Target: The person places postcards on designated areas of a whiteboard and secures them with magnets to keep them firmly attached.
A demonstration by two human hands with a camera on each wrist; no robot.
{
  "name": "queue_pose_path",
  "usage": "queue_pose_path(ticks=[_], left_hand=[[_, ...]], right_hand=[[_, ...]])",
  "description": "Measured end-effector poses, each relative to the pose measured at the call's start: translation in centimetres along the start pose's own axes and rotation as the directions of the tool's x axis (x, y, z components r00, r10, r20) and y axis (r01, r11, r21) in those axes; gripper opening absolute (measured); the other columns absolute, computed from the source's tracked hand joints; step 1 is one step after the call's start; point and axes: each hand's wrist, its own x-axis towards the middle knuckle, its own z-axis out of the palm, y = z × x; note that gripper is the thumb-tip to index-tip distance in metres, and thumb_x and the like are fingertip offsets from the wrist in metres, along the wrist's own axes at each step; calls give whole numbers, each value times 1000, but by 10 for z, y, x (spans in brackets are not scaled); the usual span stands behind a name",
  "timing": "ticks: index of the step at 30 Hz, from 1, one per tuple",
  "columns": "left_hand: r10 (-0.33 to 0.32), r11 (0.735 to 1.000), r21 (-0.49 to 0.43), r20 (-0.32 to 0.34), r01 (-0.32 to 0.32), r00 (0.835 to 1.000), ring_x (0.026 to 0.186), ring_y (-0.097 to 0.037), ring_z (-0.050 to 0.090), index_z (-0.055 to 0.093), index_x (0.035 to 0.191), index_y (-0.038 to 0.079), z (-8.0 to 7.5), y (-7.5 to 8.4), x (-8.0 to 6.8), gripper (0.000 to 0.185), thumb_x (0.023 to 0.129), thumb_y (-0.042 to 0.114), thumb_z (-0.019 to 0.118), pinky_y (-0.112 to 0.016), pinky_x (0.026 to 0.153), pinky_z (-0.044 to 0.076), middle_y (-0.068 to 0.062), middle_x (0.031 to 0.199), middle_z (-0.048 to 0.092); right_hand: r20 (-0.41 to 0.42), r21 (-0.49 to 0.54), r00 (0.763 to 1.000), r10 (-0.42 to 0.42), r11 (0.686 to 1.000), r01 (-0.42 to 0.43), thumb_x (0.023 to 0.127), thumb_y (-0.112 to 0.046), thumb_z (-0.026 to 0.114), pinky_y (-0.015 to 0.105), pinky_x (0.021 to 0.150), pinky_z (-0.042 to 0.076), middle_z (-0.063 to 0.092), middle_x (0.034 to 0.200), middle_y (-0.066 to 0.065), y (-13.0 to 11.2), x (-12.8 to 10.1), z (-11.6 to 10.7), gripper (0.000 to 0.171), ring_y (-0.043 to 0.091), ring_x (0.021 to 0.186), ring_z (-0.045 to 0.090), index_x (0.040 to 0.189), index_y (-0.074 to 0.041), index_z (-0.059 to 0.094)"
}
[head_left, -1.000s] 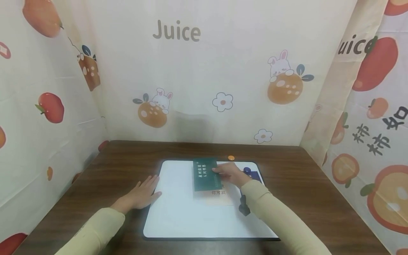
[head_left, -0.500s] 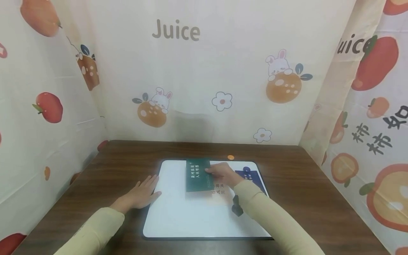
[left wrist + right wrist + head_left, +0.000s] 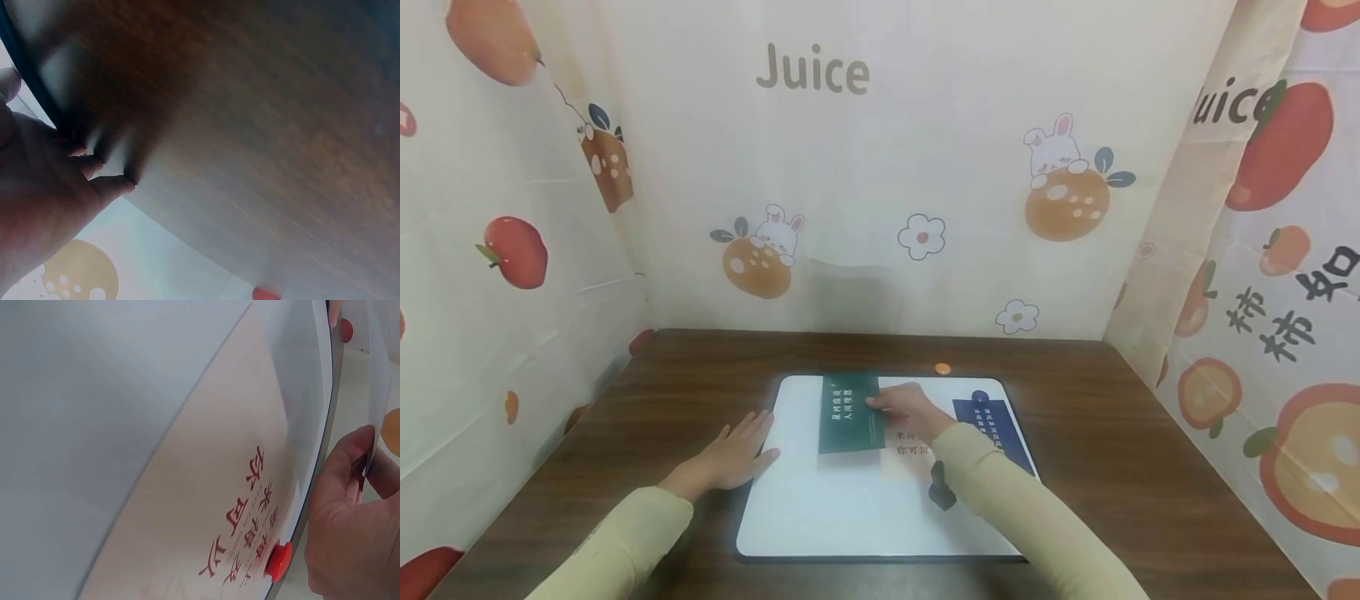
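A green card [image 3: 850, 414] with white lettering is pinched at its right edge by my right hand [image 3: 912, 406]. It hangs over the left-centre of a whiteboard [image 3: 820, 517]. In the right wrist view the thumb and fingers [image 3: 359, 440] grip the card, seen edge-on. Partly behind the right hand, a pale pink card [image 3: 181, 487] with red lettering lies on the board, a red magnet [image 3: 278, 561] on it. My left hand [image 3: 737, 454] rests with fingers spread at the board's left edge; the left wrist view shows its fingertips [image 3: 119, 183] on the table side.
A dark blue card [image 3: 996, 429] with a blue round magnet [image 3: 980, 397] lies at the board's right side. An orange disc [image 3: 943, 368] sits on the brown table [image 3: 1120, 467] just behind the board. Printed fabric hangs round the table on three sides.
My right hand has carried the green card leftward across the board, uncovering more of the pink and blue cards. The left hand has stayed in place.
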Motion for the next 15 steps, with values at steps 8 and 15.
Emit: queue_pose_path(ticks=[8,15], left_hand=[[-1,1000,7,-4,1,1000,139,-48,13,23,146,-9,0,-1,-1,66,100,33,46,-66,107,11,-28,153,19],[-5,1000,8,-5,5,1000,139,-48,13,24,146,-8,1,-1,0,68,99,35,47,-66,107,12,-28,152,19]], right_hand=[[-22,-40,1000,0,999,0,82,-10,75,45,101,40,50,136,19,-1,-5,8,58,38,127,44,133,4,50],[-31,-55,1000,0,998,-1,82,-10,75,43,100,41,52,135,18,-1,-6,13,58,37,126,47,133,4,51]])
